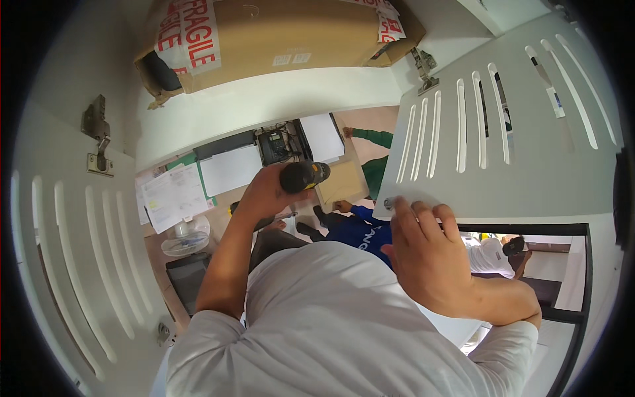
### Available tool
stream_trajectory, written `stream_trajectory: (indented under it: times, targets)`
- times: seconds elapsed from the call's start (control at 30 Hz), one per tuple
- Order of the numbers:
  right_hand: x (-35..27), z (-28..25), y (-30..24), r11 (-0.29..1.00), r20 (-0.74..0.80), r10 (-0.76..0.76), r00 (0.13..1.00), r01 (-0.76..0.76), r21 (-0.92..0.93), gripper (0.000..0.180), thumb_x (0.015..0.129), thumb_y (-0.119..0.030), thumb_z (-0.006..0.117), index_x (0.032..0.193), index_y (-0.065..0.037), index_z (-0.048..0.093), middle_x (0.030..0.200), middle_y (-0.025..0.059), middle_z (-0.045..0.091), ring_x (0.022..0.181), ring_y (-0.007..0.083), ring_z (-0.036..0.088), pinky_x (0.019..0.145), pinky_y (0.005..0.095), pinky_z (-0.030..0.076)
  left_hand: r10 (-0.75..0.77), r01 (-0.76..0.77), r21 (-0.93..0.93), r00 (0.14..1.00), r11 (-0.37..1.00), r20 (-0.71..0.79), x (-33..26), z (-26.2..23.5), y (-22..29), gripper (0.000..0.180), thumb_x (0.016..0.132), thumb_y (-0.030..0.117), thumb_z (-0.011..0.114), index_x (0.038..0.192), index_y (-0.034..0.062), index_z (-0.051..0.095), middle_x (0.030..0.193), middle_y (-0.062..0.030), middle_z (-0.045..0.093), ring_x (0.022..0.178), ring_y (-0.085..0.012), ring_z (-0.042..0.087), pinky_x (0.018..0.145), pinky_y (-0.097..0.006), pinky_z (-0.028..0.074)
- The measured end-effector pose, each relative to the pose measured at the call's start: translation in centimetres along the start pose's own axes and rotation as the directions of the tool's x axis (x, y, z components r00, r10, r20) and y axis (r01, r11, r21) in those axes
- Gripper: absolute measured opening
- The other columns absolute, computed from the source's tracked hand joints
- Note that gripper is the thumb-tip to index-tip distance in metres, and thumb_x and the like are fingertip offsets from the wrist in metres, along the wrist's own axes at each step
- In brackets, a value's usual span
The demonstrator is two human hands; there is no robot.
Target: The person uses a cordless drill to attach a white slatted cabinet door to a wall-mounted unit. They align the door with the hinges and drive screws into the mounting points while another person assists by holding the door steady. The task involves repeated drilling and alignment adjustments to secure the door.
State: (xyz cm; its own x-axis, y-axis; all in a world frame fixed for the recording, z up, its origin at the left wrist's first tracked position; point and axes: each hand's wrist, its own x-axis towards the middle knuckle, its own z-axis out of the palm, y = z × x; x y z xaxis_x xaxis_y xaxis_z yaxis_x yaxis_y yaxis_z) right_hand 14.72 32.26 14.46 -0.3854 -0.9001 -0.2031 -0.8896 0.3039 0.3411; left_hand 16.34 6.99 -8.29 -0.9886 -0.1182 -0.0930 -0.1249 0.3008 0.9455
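My left hand (268, 188) is closed around a black cordless drill (305, 177) with yellow marks, and the fingers partly hide its body. The drill is held up in the opening between two swung-out cabinet doors, its blunt dark end toward the right. My right hand (428, 255) lies at the lower edge of the grey slotted right door (450, 172), fingers apart and slightly bent, thumb away from the panel. Close to its index fingertip sits a small metal cam lock (389, 203). The door's upper corner carries a metal hinge (423, 69).
A taped cardboard box (278, 40) lies on the white shelf (278, 89) above. The left slotted door (86, 251) also has a hinge (99, 135). Below are papers (175, 195), a desk phone (274, 144), a fan (186, 238), and people in green and blue sleeves.
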Motion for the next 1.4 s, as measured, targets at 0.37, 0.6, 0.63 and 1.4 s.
stream_trajectory:
  times: [0.37,0.6,0.63,1.4]
  targets:
    - [-0.5,2.3,-1.0,0.861,-0.449,0.182,0.875,0.078,0.502,0.051,0.067,-0.026,0.09,0.11,-0.007,0.069,0.13,0.0144,0.061,0.115,0.0319,0.06,0.106,0.0507,0.04,0.033,-0.036,-0.093,0.999,0.995,-0.033,1.1,0.0,-0.3,0.052,0.074,0.038,0.09,0.111,0.006,0.074,0.093,-0.0147,0.075,0.082,-0.0292,0.07,0.08,-0.039,0.055]
    - [1.1,9.0,-0.7,0.171,-0.204,0.822,0.531,0.11,0.979,0.096,0.073,-0.03,0.093,0.146,0.001,0.038,0.137,0.0148,0.051,0.127,0.0261,0.051,0.109,0.0437,0.041,-0.043,0.043,-0.03,0.999,0.999,0.001,1.0,-0.7,-0.1,0.05,0.074,0.038,0.092,0.107,0.0043,0.075,0.091,-0.0125,0.076,0.08,-0.0274,0.07,0.081,-0.037,0.055]
    - [2.2,9.1,-0.6,0.184,-0.168,0.817,0.552,0.028,0.983,0.083,0.075,-0.027,0.092,0.137,0.002,0.046,0.128,0.0136,0.057,0.117,0.0249,0.056,0.103,0.0417,0.045,-0.064,0.064,-0.021,0.998,0.998,0.002,1.0,-0.8,0.0,0.05,0.074,0.038,0.092,0.107,0.0042,0.075,0.091,-0.0126,0.076,0.081,-0.0271,0.07,0.081,-0.037,0.055]
    - [2.6,8.9,-1.4,0.233,-0.144,0.844,0.516,-0.112,0.966,0.024,0.088,-0.003,0.073,0.108,0.006,0.064,0.105,0.0108,0.066,0.095,0.0192,0.062,0.09,0.0336,0.047,0.036,-0.04,-0.101,0.999,0.994,-0.037,1.2,-2.2,1.2,0.045,0.075,0.028,0.092,0.107,0.0029,0.074,0.094,-0.0132,0.076,0.08,-0.0221,0.069,0.082,-0.035,0.054]
